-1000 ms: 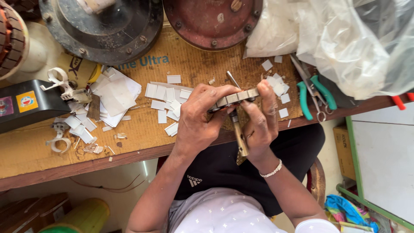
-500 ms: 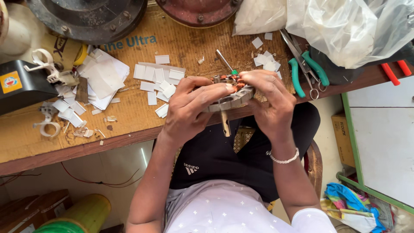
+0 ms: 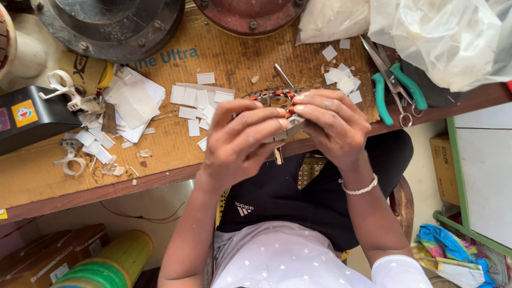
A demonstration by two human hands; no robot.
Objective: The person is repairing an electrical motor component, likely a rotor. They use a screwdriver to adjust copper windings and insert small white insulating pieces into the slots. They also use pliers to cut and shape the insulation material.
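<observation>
Stator [image 3: 274, 104], grey laminated ring with copper windings, gripped between both hands [image 3: 282, 133].

This looked like a small motor-repair workshop. A worn wooden bench [image 3: 160, 176] ran across the upper frame, lined with cardboard [image 3: 234, 58]. Round metal housings [image 3: 112, 24], probably motor covers, sat at the top left. Cut paper slips [image 3: 194, 101] littered the middle, scissors [image 3: 394, 90] lay at the upper right, and plastic bags [image 3: 442, 32] filled the top right corner.
</observation>
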